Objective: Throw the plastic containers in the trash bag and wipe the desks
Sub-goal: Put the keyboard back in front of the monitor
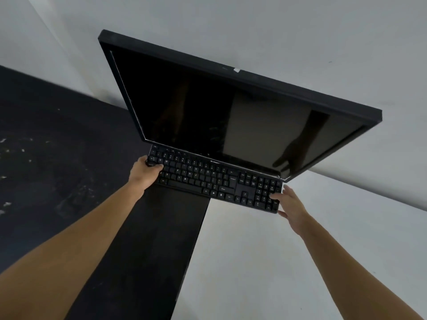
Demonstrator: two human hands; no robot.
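Left hand (145, 173) grips keyboard (208, 179) left end | right hand (294, 207) pinches its right end, thumb on keys | monitor (196, 107) behind keyboard

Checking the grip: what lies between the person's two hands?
In the head view, a black rectangular plastic keyboard spans the stretch; the left hand grips its left end, the right hand holds its right end.

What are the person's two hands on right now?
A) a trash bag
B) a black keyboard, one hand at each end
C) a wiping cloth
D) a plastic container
B: the left hand holds the left end of the black keyboard with its thumb on the keys, and the right hand holds the right end, just in front of the dark monitor.
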